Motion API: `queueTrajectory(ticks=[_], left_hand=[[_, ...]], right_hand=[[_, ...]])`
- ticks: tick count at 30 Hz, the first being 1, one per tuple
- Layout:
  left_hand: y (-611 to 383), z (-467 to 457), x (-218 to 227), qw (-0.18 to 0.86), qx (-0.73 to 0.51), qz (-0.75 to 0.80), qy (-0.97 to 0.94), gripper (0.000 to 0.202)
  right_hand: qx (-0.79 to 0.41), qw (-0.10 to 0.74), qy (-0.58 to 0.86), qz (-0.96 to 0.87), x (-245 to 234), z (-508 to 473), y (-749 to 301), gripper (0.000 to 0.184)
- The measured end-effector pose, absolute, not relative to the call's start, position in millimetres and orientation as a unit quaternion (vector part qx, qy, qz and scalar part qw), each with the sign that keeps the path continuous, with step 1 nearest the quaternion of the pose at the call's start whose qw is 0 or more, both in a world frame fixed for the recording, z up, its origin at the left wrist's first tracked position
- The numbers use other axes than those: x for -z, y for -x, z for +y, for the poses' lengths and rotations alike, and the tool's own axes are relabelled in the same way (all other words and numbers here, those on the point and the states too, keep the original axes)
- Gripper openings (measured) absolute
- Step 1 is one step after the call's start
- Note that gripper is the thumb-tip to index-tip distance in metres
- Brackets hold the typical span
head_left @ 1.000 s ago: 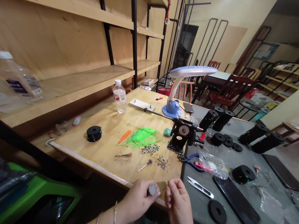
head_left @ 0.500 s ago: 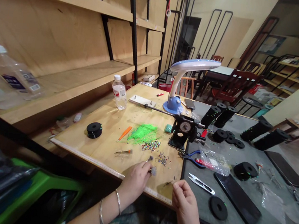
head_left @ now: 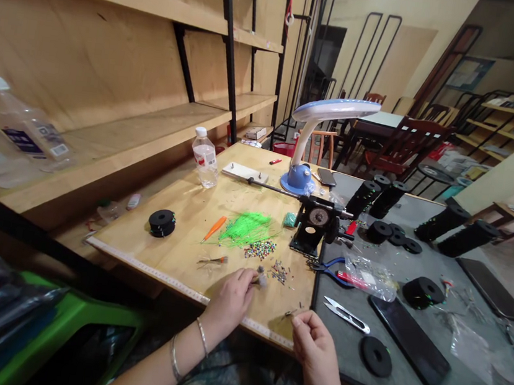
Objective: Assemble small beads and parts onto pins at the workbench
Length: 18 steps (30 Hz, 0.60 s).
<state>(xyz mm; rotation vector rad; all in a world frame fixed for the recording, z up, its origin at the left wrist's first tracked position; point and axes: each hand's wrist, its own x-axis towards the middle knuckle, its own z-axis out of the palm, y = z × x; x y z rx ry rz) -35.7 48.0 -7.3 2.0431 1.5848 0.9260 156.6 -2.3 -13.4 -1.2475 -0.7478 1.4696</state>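
My left hand [head_left: 231, 298] rests on the wooden board [head_left: 186, 234], fingers closed on a small grey cylinder-like piece [head_left: 259, 278] next to a scatter of tiny metal bits [head_left: 279, 273]. My right hand [head_left: 313, 343] hovers at the board's near edge, fingers pinched on a thin wire or hook [head_left: 291, 313] too small to name. Beyond lie coloured beads [head_left: 259, 250], a heap of bright green strands [head_left: 246, 227], an orange-handled tool [head_left: 214, 229] and a black winding device [head_left: 313, 227].
A black spool [head_left: 162, 223], a water bottle [head_left: 205, 159] and a blue desk lamp [head_left: 314, 143] stand on the board. On the grey table to the right lie snips [head_left: 345, 316], blue-handled pliers [head_left: 329, 273], black discs [head_left: 375, 357], a plastic bag [head_left: 368, 278] and dark flat slabs [head_left: 411, 342].
My left hand moved forward from the near edge onto the board, carrying the grey piece toward the metal bits. My right hand stayed near the edge, still pinched.
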Motion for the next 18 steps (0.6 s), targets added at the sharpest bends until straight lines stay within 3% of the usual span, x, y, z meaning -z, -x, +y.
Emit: queueTrajectory(ticks=[4,6,9,11,18], left_hand=[[25.6,32.6,-7.4,0.219,-0.398,0.527,-0.718,0.018],[12.9,21.0,-13.7,0.345,-0.413,0.515,-0.668,0.013],[-10.1,8.6,-15.0,0.625,-0.390,0.430,-0.521,0.024],[-21.6,6.0,-10.7,0.710,-0.370,0.392,-0.453,0.030],[-21.9,10.5,3.0,0.709,-0.351,0.429,-0.436,0.042]], right_hand=[[-0.614,0.536,0.507,-0.281,12.6,-1.4,-154.4,0.039],[-0.628,0.548,0.490,-0.255,10.5,-1.1,-151.7,0.034],[-0.648,0.563,0.462,-0.222,8.1,-1.9,-145.9,0.031],[-0.650,0.573,0.453,-0.211,8.8,-3.7,-142.0,0.032],[-0.567,0.565,0.529,-0.283,10.4,-5.0,-162.5,0.031]])
